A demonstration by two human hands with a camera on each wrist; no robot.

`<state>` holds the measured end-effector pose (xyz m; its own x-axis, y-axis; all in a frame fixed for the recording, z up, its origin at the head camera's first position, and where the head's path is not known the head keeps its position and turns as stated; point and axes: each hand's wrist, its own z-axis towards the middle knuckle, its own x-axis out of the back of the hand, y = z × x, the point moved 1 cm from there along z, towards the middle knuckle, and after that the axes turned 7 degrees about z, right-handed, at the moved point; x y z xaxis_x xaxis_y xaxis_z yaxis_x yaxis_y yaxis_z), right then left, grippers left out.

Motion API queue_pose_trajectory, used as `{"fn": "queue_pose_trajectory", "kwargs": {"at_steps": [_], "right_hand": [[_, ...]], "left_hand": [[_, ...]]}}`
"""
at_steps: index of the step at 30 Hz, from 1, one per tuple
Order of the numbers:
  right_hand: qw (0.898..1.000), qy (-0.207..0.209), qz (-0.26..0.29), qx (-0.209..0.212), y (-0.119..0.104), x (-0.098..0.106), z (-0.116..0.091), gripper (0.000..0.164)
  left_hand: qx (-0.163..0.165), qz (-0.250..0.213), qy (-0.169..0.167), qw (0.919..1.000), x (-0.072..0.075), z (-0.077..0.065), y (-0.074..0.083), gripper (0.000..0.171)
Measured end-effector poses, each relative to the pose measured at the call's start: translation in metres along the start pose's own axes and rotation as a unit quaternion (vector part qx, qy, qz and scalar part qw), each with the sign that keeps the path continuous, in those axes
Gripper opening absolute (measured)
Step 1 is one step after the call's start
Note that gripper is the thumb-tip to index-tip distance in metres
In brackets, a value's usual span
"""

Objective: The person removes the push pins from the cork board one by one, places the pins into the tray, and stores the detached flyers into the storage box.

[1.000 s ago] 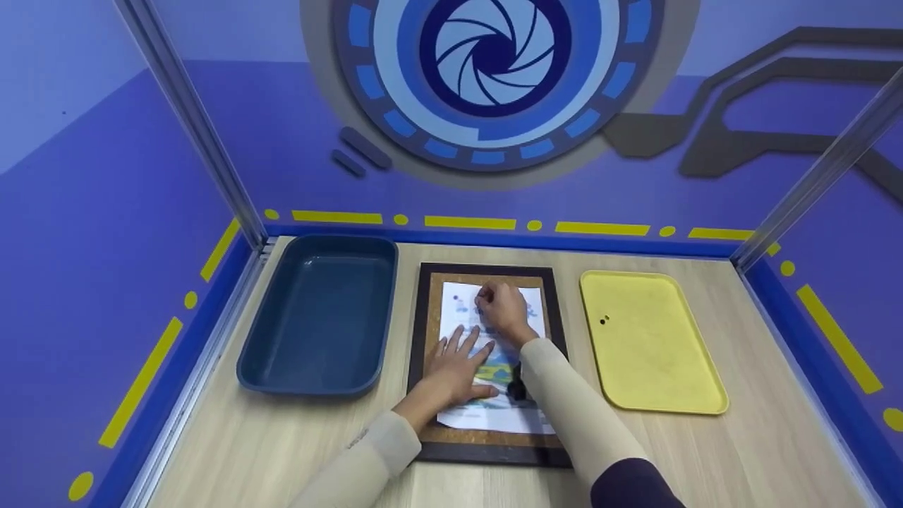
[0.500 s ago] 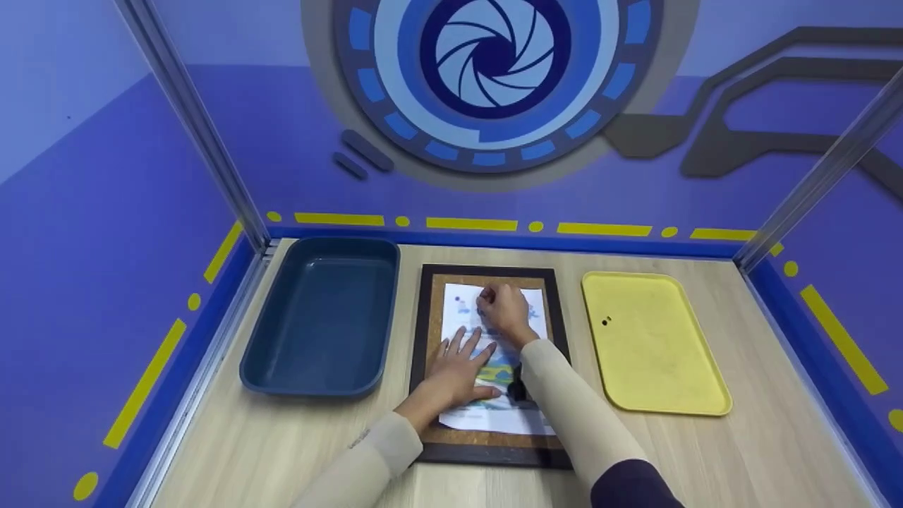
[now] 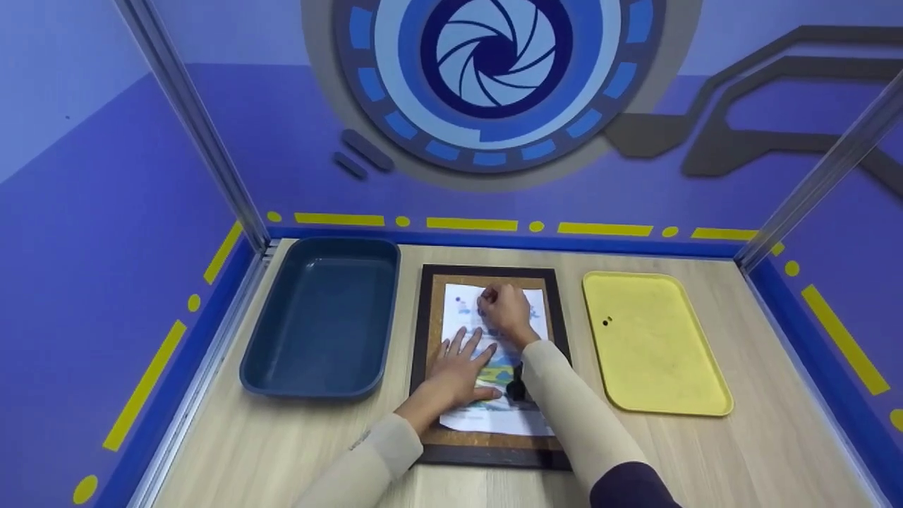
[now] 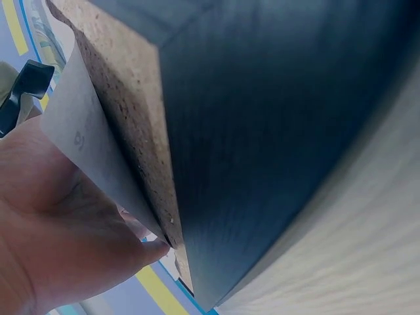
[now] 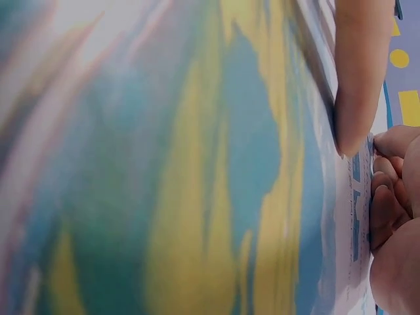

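While the left hand (image 3: 455, 370) lies on the paper (image 3: 494, 421), fingers spread, the right hand (image 3: 506, 309) curls its fingers farther up; whether they pinch anything, I cannot tell.

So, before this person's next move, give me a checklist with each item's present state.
1. White printed paper sheet lies on the black-framed brown cork board: ok.
2. Left hand rests on the sheet, fingers spread: ok.
3. Sheet lies flat at its edge: not ok, an edge lifts off the cork in the left wrist view.
4. Right hand holds something small: cannot tell, curled fingers would hide it.
5. Small dark pieces lie on the yellow rectangular tray: ok, two show.
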<state>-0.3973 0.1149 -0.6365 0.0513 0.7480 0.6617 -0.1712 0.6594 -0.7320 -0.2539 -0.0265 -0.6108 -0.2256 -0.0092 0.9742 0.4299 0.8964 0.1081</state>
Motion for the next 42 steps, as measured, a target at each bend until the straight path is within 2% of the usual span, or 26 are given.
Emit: {"fn": "queue_pose_trajectory", "kwargs": {"at_steps": [14,26,42], "right_hand": [[0.999,0.01,0.037,-0.006,0.0072,0.0003,-0.0007,0.009],[0.998,0.002,0.061,-0.015,0.0063,0.0004,-0.0021,0.01],[0.998,0.002,0.064,-0.008,0.0075,-0.0004,-0.0023,0.009]], "left_hand": [[-0.002,0.001,-0.003,1.0,0.0004,-0.0001,0.0008,0.089],[-0.001,-0.001,-0.001,1.0,0.0011,-0.0014,0.0011,0.089],[0.004,-0.003,-0.004,1.0,0.0004,-0.0014,0.0017,0.089]]}}
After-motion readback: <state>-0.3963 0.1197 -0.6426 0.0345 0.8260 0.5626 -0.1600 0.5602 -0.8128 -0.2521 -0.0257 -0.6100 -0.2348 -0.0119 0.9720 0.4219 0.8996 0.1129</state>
